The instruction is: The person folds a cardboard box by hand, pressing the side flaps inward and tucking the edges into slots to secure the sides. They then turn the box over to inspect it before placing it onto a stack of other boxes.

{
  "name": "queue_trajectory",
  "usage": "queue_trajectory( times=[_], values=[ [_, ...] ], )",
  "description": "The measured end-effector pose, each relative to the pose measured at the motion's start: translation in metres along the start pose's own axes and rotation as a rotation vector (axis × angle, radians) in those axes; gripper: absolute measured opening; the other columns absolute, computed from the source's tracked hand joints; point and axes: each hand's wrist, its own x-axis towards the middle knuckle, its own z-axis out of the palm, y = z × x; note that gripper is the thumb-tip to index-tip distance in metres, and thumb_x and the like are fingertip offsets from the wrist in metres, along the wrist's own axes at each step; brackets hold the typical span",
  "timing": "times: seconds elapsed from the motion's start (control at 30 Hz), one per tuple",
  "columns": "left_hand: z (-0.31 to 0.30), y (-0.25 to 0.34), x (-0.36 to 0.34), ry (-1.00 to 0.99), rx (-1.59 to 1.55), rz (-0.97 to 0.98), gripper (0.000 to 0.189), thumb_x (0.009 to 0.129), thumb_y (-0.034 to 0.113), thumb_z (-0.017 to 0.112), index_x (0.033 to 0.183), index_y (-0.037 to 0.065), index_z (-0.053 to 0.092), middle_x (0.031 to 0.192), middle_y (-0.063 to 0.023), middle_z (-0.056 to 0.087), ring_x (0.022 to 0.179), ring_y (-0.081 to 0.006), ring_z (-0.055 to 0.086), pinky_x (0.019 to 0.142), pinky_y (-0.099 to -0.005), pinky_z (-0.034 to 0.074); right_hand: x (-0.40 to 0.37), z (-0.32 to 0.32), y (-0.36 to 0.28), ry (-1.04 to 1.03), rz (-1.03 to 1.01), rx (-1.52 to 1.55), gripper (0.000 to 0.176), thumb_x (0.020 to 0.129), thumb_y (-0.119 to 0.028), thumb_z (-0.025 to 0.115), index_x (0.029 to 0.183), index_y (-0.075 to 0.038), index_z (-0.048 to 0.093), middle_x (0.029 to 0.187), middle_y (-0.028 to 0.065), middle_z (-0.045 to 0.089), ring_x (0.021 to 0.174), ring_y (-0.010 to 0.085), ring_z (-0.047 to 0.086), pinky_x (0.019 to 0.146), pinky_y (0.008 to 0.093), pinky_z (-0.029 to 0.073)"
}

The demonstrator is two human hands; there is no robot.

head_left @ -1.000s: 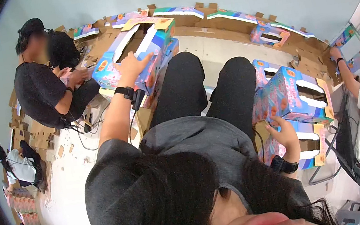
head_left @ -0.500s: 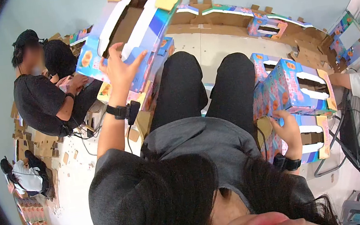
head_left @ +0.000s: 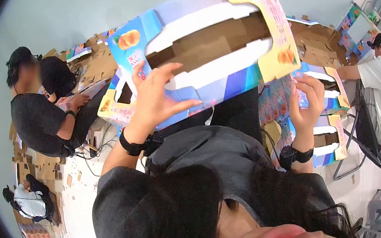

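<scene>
The printed carton, blue with peach pictures and a yellow flap, is held tilted in the air before the person's chest, its cut-out window showing brown cardboard. The left hand lies against its near face with the grip open, fingers splayed. The right hand has its grip closed on the carton's lower right edge. A stack of similar cartons stands just beside the right hand. A seated co-worker in black is well apart on the left.
</scene>
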Motion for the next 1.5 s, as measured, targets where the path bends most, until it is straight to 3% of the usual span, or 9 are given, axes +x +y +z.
queue_trajectory(
  times=[0.33,0.47,0.7,0.8,0.93,1.1,1.23,1.4,1.5],
  values=[
    [0.024,-0.007,-0.009,-0.064,-0.022,0.154,0.063,0.06,0.052,0.082,0.107,0.014,0.063,0.084,-0.0007,0.064,0.079,-0.0184,0.062,0.109,-0.0495,0.019,-0.01,0.073,-0.002,-0.279,-0.186,-0.078,0.047,0.076,-0.036,0.07,0.11,-0.005,0.062,0.115,0.0147,0.055,0.11,0.0346,0.05,0.101,0.0499,0.034],
    [0.025,-0.001,-0.017,-0.024,-0.012,0.213,0.059,0.062,0.05,0.081,0.105,0.015,0.063,0.082,0.0004,0.062,0.078,-0.0175,0.06,0.109,-0.0514,0.022,-0.02,0.073,-0.01,-0.315,-0.123,-0.181,0.064,0.081,-0.048,0.063,0.129,-0.008,0.053,0.14,0.0169,0.042,0.136,0.0364,0.029,0.113,0.0517,0.016],
    [0.031,0.009,-0.032,0.029,0.065,0.247,0.055,0.063,0.047,0.078,0.106,0.016,0.065,0.084,0.0009,0.06,0.081,-0.0174,0.057,0.11,-0.0536,0.022,-0.014,0.04,-0.029,-0.595,-0.058,-0.048,0.089,0.083,-0.053,0.063,0.148,-0.005,0.025,0.155,0.0231,0.014,0.144,0.0434,0.002,0.112,0.0565,-0.005],
    [0.034,0.019,-0.038,0.029,0.084,0.203,0.056,0.064,0.048,0.078,0.108,0.016,0.065,0.084,0.0004,0.058,0.082,-0.0171,0.056,0.11,-0.0529,0.022,0.018,0.018,-0.04,-0.473,-0.091,0.005,0.088,0.081,-0.047,0.066,0.147,-0.005,0.026,0.155,0.0235,0.014,0.144,0.0425,0.002,0.113,0.0553,-0.003],
    [0.041,0.024,-0.051,0.047,0.103,0.226,0.052,0.07,0.049,0.074,0.111,0.017,0.066,0.082,0.0008,0.055,0.081,-0.015,0.055,0.112,-0.0498,0.019,0.055,0.012,-0.036,-0.153,-0.178,-0.029,0.079,0.081,-0.037,0.067,0.144,-0.006,0.033,0.153,0.0208,0.022,0.142,0.0432,0.013,0.113,0.0529,0.011],
    [0.054,0.028,-0.078,0.122,0.257,0.326,0.049,0.075,0.05,0.07,0.113,0.019,0.065,0.082,0.0035,0.054,0.077,-0.0119,0.054,0.112,-0.0482,0.018,0.076,0.023,-0.028,0.082,-0.184,-0.133,0.042,0.087,-0.028,0.06,0.124,-0.008,0.059,0.133,0.0133,0.052,0.133,0.0373,0.037,0.112,0.0508,0.018],
    [0.057,0.025,-0.082,0.159,0.269,0.389,0.046,0.076,0.047,0.07,0.112,0.019,0.065,0.082,0.0046,0.054,0.077,-0.0102,0.055,0.112,-0.0478,0.016,0.07,0.025,-0.017,-0.006,-0.188,-0.276,0.029,0.09,-0.026,0.057,0.114,-0.012,0.065,0.115,0.0039,0.063,0.115,0.024,0.053,0.112,0.0474,0.018],
    [0.06,0.013,-0.057,0.271,0.074,0.396,0.039,0.073,0.037,0.075,0.106,0.018,0.065,0.091,0.0047,0.064,0.092,-0.0113,0.062,0.113,-0.0561,0.005,0.047,0.02,-0.018,0.108,-0.069,-0.361,0.024,0.089,-0.028,0.061,0.107,-0.012,0.066,0.115,0.0035,0.063,0.112,0.0224,0.054,0.108,0.0433,0.021],
    [0.051,0.017,-0.044,0.355,-0.13,0.5,0.04,0.068,0.024,0.08,0.103,0.015,0.063,0.101,-0.0008,0.069,0.095,-0.0214,0.065,0.116,-0.0505,0.006,0.037,0.013,-0.019,0.16,-0.027,-0.418,0.025,0.092,-0.027,0.058,0.109,-0.01,0.065,0.113,0.0055,0.065,0.108,0.0238,0.056,0.104,0.0402,0.025]
  ],
)
